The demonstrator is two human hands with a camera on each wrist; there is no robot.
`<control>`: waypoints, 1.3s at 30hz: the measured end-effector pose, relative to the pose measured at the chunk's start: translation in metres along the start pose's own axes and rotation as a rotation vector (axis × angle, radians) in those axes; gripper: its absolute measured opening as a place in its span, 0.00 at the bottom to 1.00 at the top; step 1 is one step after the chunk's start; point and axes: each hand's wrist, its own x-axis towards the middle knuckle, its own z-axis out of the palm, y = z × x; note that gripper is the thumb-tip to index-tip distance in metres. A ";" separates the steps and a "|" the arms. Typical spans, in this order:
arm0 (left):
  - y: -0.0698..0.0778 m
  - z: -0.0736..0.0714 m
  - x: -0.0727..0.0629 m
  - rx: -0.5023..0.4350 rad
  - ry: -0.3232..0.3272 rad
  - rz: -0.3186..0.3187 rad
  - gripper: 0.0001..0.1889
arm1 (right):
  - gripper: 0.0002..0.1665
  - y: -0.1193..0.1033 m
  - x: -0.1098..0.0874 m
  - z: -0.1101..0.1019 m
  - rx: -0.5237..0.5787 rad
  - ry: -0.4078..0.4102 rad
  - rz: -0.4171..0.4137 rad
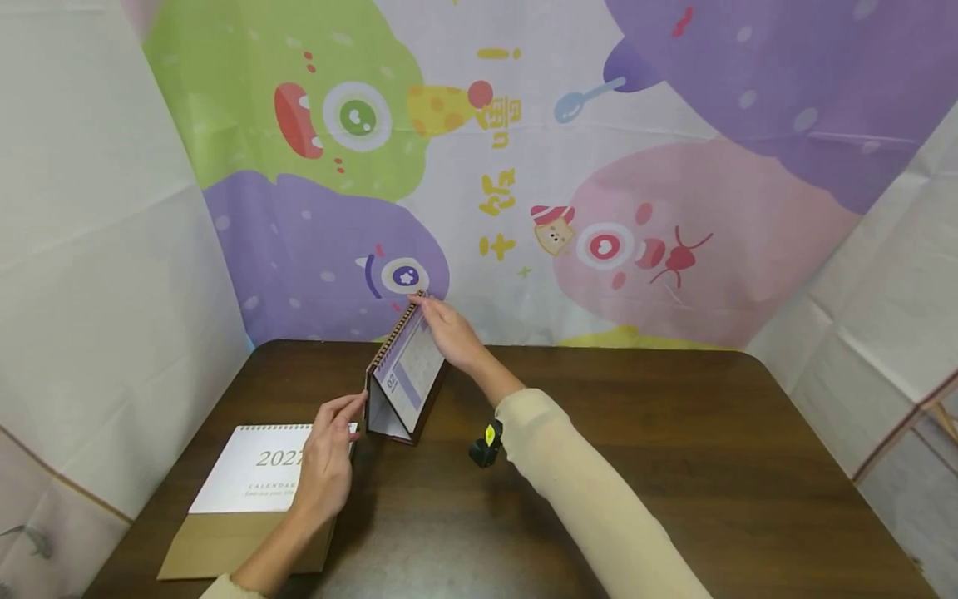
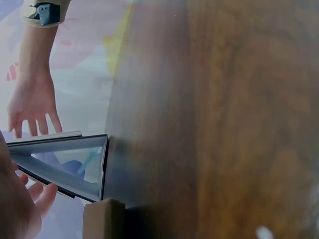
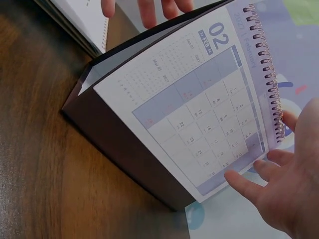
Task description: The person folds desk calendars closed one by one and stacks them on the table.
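Observation:
A spiral-bound desk calendar (image 1: 412, 370) stands tented on the table, its purple and white February page (image 3: 199, 109) facing right. At its far end, my right hand (image 1: 452, 333) touches the page edge and the top of the spiral binding (image 3: 269, 74), fingers mostly straight. My left hand (image 1: 327, 457) is at the near end on the calendar's other side, fingertips right at the back panel, with nothing gripped. From the left wrist, the calendar's hollow triangular end (image 2: 75, 164) shows between the left hand (image 2: 20, 204) and the right hand (image 2: 35, 99).
A second calendar (image 1: 224, 466), with a white 2027 cover and tan base, lies at the table's left, partly behind the left forearm. A black device (image 1: 486, 445) is strapped at the right wrist. A cartoon-printed cloth (image 1: 524, 316) hangs behind the brown table (image 1: 636, 466).

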 end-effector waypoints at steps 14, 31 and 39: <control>-0.002 -0.003 0.005 -0.043 -0.010 -0.076 0.26 | 0.35 0.004 -0.001 -0.001 -0.026 -0.038 -0.016; -0.003 -0.007 0.010 -0.115 -0.008 -0.127 0.26 | 0.33 0.005 -0.002 0.000 -0.034 -0.030 -0.022; -0.003 -0.010 0.017 -0.196 -0.063 -0.156 0.29 | 0.33 0.004 -0.003 0.000 -0.021 -0.021 -0.027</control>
